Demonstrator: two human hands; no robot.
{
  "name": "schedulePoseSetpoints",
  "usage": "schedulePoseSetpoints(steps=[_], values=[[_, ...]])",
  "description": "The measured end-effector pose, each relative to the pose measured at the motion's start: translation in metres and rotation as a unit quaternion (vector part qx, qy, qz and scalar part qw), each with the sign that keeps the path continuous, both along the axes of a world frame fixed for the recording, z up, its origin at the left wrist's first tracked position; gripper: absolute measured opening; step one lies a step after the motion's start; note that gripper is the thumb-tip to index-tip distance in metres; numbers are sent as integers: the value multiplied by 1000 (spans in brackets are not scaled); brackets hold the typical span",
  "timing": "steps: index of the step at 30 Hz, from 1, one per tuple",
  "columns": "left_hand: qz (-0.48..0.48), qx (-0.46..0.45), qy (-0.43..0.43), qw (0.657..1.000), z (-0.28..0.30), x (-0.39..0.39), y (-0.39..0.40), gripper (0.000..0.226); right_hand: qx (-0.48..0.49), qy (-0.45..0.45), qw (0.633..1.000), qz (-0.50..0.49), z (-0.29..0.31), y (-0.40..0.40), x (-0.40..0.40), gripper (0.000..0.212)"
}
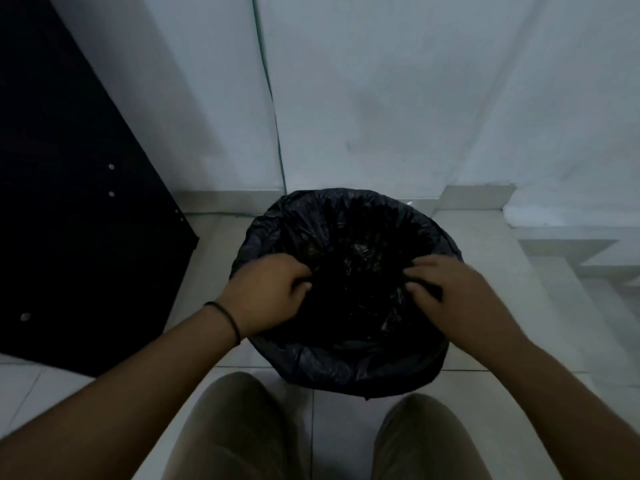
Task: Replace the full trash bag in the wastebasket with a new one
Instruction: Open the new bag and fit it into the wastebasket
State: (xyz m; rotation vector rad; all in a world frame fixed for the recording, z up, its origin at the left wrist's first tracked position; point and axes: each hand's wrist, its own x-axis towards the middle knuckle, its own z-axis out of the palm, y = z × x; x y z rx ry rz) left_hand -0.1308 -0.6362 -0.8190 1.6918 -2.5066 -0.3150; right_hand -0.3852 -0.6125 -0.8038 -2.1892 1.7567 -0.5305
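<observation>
Knees (242, 427) in tan trousers are showing at the near edge, with pale floor tiles (346, 438) between them. Both forearms are reaching forward over them to the bin (346, 379), which is standing on the tiles just beyond the knees, close to the white wall (415, 98). Only a dark rounded outline of the bin is showing, since the black bag (332, 216) is lining it and folding over its rim all round. Left hand (270, 292) is sitting at the left side of the opening, fingers curled and bunching the plastic inward; a thin dark band (225, 320) is circling its wrist. Right hand (450, 289) is sitting at the right side of the opening, thumb and fingers likewise curled and pinching a gather of the bag. Contents inside the bag are too dark to be made out. A black panel (69, 202) with small pale fittings is standing on the floor at the far left, apart from the bin. A thin green cable (273, 109) is running down the wall behind the bin. A pale skirting step (478, 199) is lying at the right, at the foot of the wall.
</observation>
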Motion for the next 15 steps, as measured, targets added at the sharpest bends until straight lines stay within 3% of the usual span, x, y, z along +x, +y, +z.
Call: schedulePoseSetpoints(steps=[2, 3, 5, 6, 8, 10, 13, 15], values=[[113, -100, 76, 986, -5, 21, 13, 20, -43, -48, 991, -121, 0, 18, -7, 34], [183, -87, 120, 972, -9, 30, 20, 20, -10, -92, 978, -185, 0, 26, -8, 39], [303, 53, 251, 918, -16, 39, 33, 21, 134, -226, 923, -282, 0, 38, -4, 51], [333, 140, 334, 871, -19, 38, 38, 19, 212, -313, 876, -300, -1, 43, 0, 53], [348, 235, 478, 771, -25, 30, 45, 19, 300, -455, 786, -292, -10, 48, 7, 52], [351, 250, 574, 696, -30, 22, 45, 35, 308, -554, 716, -294, -25, 49, 12, 49], [345, 241, 645, 638, -33, 21, 38, 40, 304, -650, 630, -298, -42, 51, 18, 48], [347, 233, 662, 623, -31, 23, 32, 38, 306, -665, 619, -286, -45, 52, 22, 50]])
